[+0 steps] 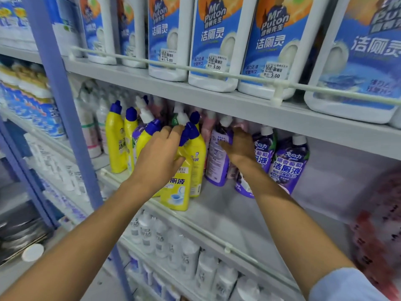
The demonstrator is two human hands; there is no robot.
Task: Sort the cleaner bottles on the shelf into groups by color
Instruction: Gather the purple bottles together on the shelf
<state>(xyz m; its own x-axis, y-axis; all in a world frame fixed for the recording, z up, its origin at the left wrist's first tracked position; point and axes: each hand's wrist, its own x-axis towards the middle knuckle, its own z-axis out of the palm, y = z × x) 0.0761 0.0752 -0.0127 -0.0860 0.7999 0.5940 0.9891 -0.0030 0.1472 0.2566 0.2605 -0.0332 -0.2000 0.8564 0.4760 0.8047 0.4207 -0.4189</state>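
Middle shelf, grey board (325,203): a bare run lies right of the dark purple white-capped bottles (286,168), with a bare strip along the front. Entry is over the low white front rail (227,249). Headroom is capped by the grey upper shelf edge (217,103), just above the caps.

The left half is blocked. Yellow bottles with blue caps (116,140) stand packed together, with pink bottles (207,127) close behind. The blue metal upright (63,109) bars the left side.

The left hand (160,157) fills the gap among the yellow ones. The right hand (240,146) grips a pale purple bottle (217,164) between the groups. A blurred red object (379,213) crowds the right edge.
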